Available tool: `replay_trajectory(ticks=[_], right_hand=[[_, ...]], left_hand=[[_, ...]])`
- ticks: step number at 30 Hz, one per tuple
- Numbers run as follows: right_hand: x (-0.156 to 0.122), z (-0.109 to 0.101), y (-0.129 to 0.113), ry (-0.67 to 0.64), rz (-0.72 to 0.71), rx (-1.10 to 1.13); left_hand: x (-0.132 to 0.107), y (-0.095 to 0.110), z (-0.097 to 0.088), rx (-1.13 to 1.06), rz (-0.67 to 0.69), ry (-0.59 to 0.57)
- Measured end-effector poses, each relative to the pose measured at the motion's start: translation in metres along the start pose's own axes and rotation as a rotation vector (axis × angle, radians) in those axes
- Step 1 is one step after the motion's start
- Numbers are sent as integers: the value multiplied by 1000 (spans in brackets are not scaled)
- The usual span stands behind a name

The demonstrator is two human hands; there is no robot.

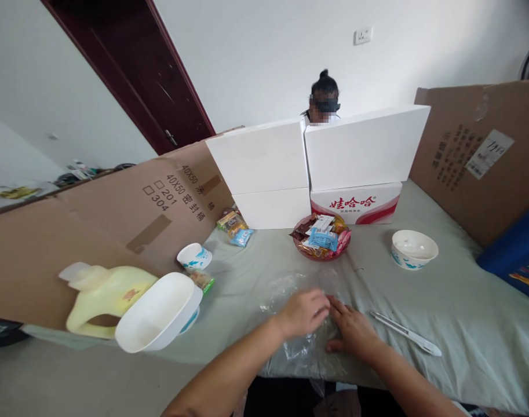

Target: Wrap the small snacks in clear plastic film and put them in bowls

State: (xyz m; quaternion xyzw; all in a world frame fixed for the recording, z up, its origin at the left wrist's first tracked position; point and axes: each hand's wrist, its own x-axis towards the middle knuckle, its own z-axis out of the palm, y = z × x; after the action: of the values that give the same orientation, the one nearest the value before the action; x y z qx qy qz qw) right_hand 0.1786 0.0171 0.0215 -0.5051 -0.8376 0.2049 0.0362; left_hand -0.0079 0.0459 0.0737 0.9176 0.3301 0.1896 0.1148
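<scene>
A crumpled clear plastic bag [299, 346] lies on the cloth close to the near edge. My left hand [305, 313] is over it with fingers curled together, closed on the thin film. Beside it my right hand [354, 331] rests on the bag's right part, palm down and fingers stretched out; its fingertips are close to the left hand's. Just right of that hand lies a white utility knife [407, 333]. Beyond both hands stands a red basket [320, 255] heaped with wrapped snacks [323, 236].
White boxes [268, 168] wall off the far side, with a person [325, 95] behind. Cardboard [94, 214] lines the left. A yellow jug [112, 295], white container [157, 313], paper cup [194, 256] and snack packs [236, 227] stand left; a bowl [414, 249] and blue bottle [514, 249] right.
</scene>
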Motion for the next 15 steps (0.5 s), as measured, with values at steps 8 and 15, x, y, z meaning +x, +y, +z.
replay_trajectory(ticks=[8, 15], right_hand=[[-27, 0, 14, 122, 30, -15], [-75, -2, 31, 86, -226, 136]], left_hand=[[-112, -16, 9, 148, -438, -2], [-154, -8, -10, -2, -442, -127]])
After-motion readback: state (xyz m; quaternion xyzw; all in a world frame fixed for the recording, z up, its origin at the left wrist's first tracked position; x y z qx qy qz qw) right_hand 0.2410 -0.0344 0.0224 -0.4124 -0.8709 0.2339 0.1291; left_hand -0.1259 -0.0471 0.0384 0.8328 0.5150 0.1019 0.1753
